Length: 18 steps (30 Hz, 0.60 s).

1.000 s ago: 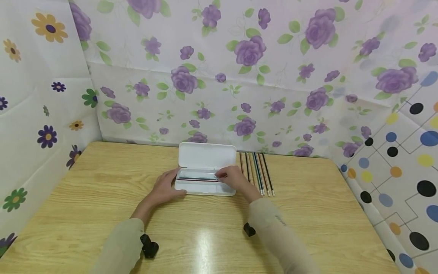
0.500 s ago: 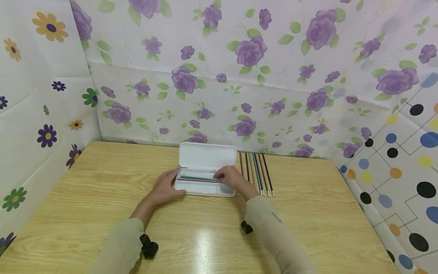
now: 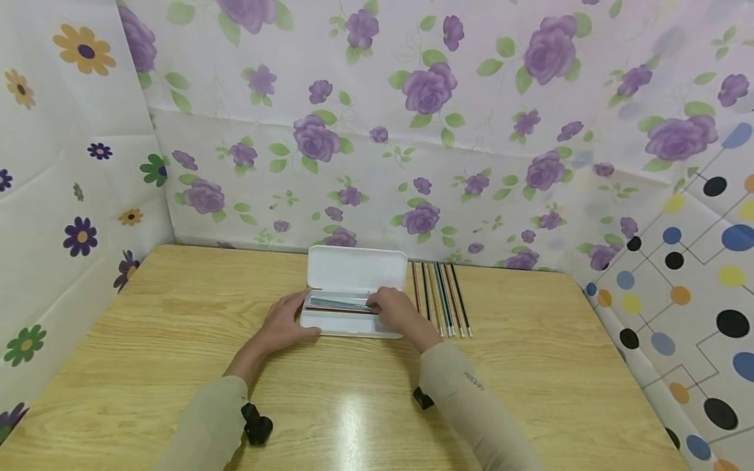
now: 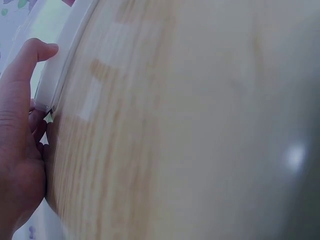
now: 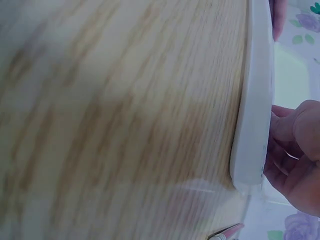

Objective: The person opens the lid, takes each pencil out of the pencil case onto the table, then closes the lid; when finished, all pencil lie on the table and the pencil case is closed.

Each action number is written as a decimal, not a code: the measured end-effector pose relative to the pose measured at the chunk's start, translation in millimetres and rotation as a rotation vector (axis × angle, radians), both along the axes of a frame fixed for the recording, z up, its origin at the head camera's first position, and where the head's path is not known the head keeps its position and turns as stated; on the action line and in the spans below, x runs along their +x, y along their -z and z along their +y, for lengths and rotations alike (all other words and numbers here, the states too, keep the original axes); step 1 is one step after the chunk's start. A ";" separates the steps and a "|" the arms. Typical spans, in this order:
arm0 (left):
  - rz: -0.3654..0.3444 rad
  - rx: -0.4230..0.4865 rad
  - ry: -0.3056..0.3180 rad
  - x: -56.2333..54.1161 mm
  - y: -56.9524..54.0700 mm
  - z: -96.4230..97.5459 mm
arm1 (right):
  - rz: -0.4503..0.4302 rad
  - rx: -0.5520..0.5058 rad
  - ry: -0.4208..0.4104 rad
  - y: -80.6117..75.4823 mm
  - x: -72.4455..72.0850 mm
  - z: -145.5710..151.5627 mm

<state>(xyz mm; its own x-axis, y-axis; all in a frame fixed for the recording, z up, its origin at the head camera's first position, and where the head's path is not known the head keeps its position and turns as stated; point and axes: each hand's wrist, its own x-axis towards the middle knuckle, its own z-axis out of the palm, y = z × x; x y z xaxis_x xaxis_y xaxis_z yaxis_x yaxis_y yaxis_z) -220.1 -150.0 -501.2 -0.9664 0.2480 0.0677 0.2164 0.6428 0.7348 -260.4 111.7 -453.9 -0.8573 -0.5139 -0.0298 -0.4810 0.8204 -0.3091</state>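
Open white pencil case [image 3: 347,332] on the table [image 3: 353,399], lid [image 3: 357,267] raised at the rear.
Pencils [image 3: 340,303] lie lengthwise inside. The left hand [image 3: 285,322], thumb spread from fingers, grips the case's left end. The right hand [image 3: 393,309], fingers bent narrow, pinches the pencils' right ends. More pencils [image 3: 444,299] lie in a row to the right.

A wood-grained bench [image 3: 312,399] spreads beneath the left grip [image 3: 287,322] and the right grip [image 3: 397,311], a pale glare [image 3: 351,428] shining on it nearer than both, while a creased purple-rose sheet [image 3: 377,190] hangs beyond them, a daisy-print sheet [image 3: 41,196] to their left and a dotted sheet [image 3: 698,288] to their right.
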 end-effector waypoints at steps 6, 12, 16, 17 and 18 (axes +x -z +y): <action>-0.013 -0.003 -0.005 0.5 -1.6 -0.7 | 0.058 -0.089 0.016 -5.4 3.7 3.3; -0.019 -0.003 -0.017 0.6 -1.6 0.5 | 0.082 -0.230 0.086 -14.4 8.1 17.9; -0.022 -0.007 -0.018 0.4 -1.6 1.0 | 0.081 -0.312 0.158 -16.8 6.2 34.4; -0.022 -0.007 -0.016 0.4 -1.8 1.1 | 0.079 -0.335 0.180 -17.7 5.9 39.4; -0.022 -0.006 -0.014 0.3 -1.9 1.2 | 0.082 -0.348 0.201 -18.0 5.2 44.7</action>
<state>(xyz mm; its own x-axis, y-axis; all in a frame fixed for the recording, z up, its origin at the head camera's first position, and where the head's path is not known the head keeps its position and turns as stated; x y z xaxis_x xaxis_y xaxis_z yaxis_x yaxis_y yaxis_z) -219.8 -148.8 -499.3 -0.9709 0.2351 0.0446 0.1912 0.6503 0.7352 -255.2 156.4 -436.0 -0.9340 -0.3028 0.1893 -0.3563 0.7538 -0.5522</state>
